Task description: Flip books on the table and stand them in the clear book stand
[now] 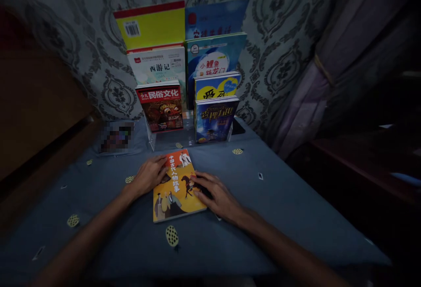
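A book (177, 193) with an orange-yellow cover of robed figures and a horse rider lies on the cloth in front of me. My left hand (149, 176) rests at its upper left edge, fingers stretched onto the cover. On the opposite side, my right hand (219, 196) lies over the right edge, its fingers and thumb apart on the cover. Behind the book stands a clear tiered rack (171, 139). It carries a red folk-culture book (162, 109) at the front left and a dark blue book (215, 119) at the front right.
Higher on the rack are a white book (159, 65), a teal book (215, 52), a yellow-and-blue book (215, 86) and taller books. A pixelated item (115, 137) lies left of the rack. A dark flat object (238, 126) shows behind its right side. Patterned cloth and a curtain (305, 76) hang behind.
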Demonstrator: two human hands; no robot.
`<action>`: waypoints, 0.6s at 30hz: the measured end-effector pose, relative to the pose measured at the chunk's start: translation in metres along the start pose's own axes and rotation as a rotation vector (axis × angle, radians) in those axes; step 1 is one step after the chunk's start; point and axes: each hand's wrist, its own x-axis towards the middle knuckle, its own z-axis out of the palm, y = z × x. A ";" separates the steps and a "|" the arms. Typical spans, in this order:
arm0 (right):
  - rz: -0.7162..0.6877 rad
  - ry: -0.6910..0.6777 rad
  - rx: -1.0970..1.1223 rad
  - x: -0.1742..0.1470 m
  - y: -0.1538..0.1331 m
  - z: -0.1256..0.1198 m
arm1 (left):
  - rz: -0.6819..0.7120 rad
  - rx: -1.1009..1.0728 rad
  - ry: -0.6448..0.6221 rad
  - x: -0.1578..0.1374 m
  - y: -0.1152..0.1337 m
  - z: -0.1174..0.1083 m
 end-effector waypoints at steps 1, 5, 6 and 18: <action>0.007 -0.005 -0.003 0.000 -0.001 -0.001 | 0.008 -0.011 -0.012 0.005 0.001 0.002; 0.022 -0.020 -0.001 0.000 -0.004 -0.003 | 0.055 -0.052 -0.025 0.024 0.008 0.010; 0.024 -0.022 -0.001 0.000 -0.004 -0.003 | 0.069 -0.058 -0.026 0.028 0.010 0.011; 0.008 -0.013 -0.004 0.001 -0.007 -0.004 | 0.204 -0.098 -0.007 0.059 0.025 0.025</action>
